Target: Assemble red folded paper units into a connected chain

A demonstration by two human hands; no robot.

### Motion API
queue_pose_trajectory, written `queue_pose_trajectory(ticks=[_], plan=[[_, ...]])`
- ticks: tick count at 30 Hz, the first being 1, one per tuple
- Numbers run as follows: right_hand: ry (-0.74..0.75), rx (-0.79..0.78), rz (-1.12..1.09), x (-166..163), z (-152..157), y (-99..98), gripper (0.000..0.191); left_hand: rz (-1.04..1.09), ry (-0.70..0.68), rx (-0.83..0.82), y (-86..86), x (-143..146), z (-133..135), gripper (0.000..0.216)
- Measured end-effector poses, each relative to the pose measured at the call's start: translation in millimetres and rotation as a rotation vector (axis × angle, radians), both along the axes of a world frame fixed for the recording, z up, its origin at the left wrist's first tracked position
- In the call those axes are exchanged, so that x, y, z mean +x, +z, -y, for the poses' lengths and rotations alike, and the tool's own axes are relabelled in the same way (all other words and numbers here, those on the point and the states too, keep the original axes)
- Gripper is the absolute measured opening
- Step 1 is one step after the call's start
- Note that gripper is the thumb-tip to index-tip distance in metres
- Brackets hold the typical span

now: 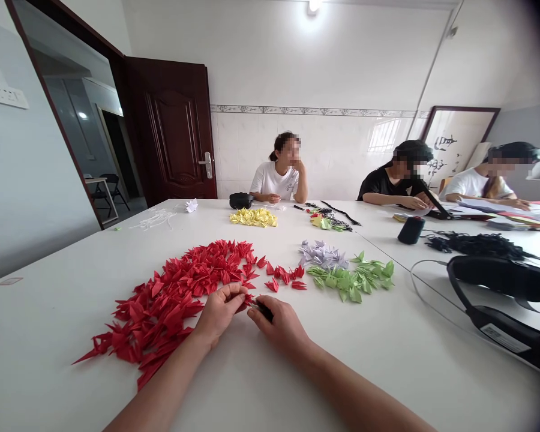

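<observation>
Near the middle of the white table, my left hand (219, 311) pinches a small red folded-paper crane (247, 300) between thumb and fingers. My right hand (279, 321) is closed round a black-handled tool (264, 310); its thin tip meets the red paper, though its exact kind is too small to tell. A large heap of red paper cranes (171, 300) spreads beside and beyond my left hand. Several loose red cranes (284, 276) lie just past my fingers. Farther right are lavender cranes (323, 254) and light green cranes (353, 279).
Yellow cranes (253, 217), a black pouch (240, 200) and white strings (155, 219) lie at the far side. To the right are a black thread spool (411, 230), black cords (481, 245) and a black headset (499, 300) with a cable. Three people sit across the table.
</observation>
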State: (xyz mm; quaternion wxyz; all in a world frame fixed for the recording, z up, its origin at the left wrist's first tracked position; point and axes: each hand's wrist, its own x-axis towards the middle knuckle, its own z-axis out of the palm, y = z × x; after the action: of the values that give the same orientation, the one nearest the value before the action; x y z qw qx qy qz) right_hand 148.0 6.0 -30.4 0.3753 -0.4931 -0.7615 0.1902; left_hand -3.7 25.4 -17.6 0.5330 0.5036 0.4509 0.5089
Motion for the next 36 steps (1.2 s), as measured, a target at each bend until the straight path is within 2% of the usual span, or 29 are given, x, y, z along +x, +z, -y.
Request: queue_pose_trajectory(ticks=[4, 8, 10, 14, 18, 23, 26, 29, 32, 36], plan=[[-0.052, 0.022, -0.123, -1.1, -0.5, -1.9, 0.030, 0.039, -0.061, -0.017, 1.4, 2.9, 2.1, 0.022], [-0.042, 0.047, -0.141, -0.1, -4.7, -4.1, 0.017, 0.021, -0.107, -0.012, 0.4, 6.5, 4.8, 0.022], [-0.092, 0.052, -0.148, 5.1, -8.9, -2.6, 0.019, -0.061, -0.065, 0.014, -1.3, 5.9, 5.1, 0.022], [-0.295, 0.056, -0.194, 26.3, -20.4, 4.6, 0.024, -0.359, 0.037, 0.138, -3.2, 3.6, 6.5, 0.029], [-0.430, 0.027, -0.239, 40.7, -27.6, 7.6, 0.037, -0.500, 0.004, 0.185, -1.8, 5.6, 11.0, 0.036], [-0.232, -0.022, -0.036, 23.9, -22.5, 0.1, 0.026, -0.534, -0.036, 0.195, -3.5, 7.0, 11.8, 0.038], [-0.228, -0.052, 0.095, 9.9, -18.9, -4.4, 0.027, -0.524, -0.064, 0.219, -5.4, 6.9, 10.9, 0.037], [-0.238, -0.073, 0.216, 4.6, -18.4, -6.1, 0.013, -0.513, -0.109, 0.216, -5.0, 8.0, 11.5, 0.035], [-0.234, -0.071, 0.166, 6.6, -19.1, -5.6, 0.010, -0.488, -0.092, 0.206, -2.3, 9.7, 13.1, 0.034], [-0.161, -0.092, -0.084, 10.6, -18.9, -4.4, 0.017, -0.394, -0.010, 0.132, 1.6, 11.2, 15.5, 0.042]])
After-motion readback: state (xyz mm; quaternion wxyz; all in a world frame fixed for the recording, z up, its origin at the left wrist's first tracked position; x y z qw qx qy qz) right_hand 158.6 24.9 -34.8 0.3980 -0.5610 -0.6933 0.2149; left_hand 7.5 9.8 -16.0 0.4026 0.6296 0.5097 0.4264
